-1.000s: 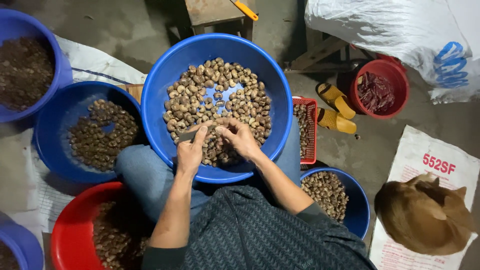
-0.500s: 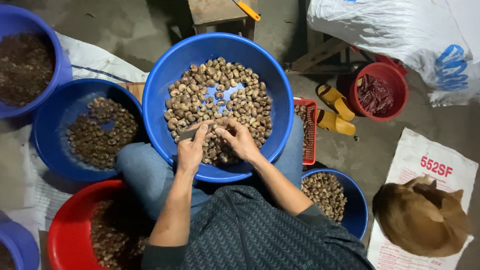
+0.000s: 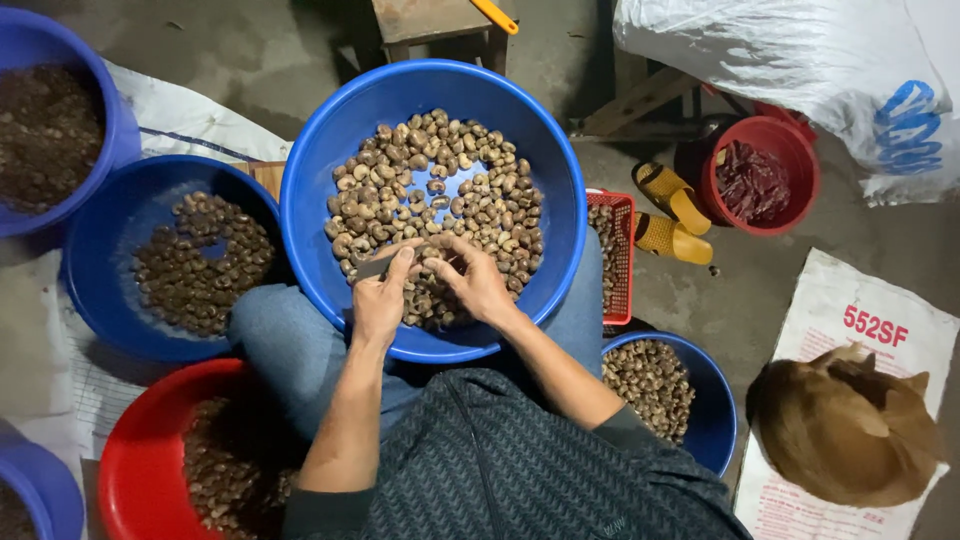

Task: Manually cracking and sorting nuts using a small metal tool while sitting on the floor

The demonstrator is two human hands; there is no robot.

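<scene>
A large round blue plastic basin (image 3: 560,180) sits on the seated person's lap, holding a ring of pale brown nuts (image 3: 440,170) with a bare patch of blue at its middle. Both hands work over the near edge of that heap. The left hand (image 3: 380,300) grips a small grey blade (image 3: 375,266), its fingers curled around it and the thumb laid along the top; the blade's long axis runs roughly left to right, tip pointing toward the other hand. The right hand (image 3: 478,285) meets it from the right, its fingers pinching a single nut (image 3: 428,256) just at the blade's tip (the nut itself is mostly hidden, so its lie cannot be told). The two hands touch or nearly touch there, so neither is clearly nearer.

Around the large basin, room is tight on the left: a second blue basin of darker nuts (image 3: 110,280) sits just beside it, and a red plastic basin (image 3: 140,450) lies at the near left. To the right of the large basin stand a small red mesh basket (image 3: 622,260) and, nearer the person, another blue bowl of nuts (image 3: 715,410). Well apart to the far right lie yellow sandals (image 3: 672,215), a red bucket (image 3: 790,150) and a tan dog (image 3: 850,425) curled on a white sack (image 3: 880,320). Beyond the basin's far rim the floor stays open up to a wooden stool (image 3: 430,25).
</scene>
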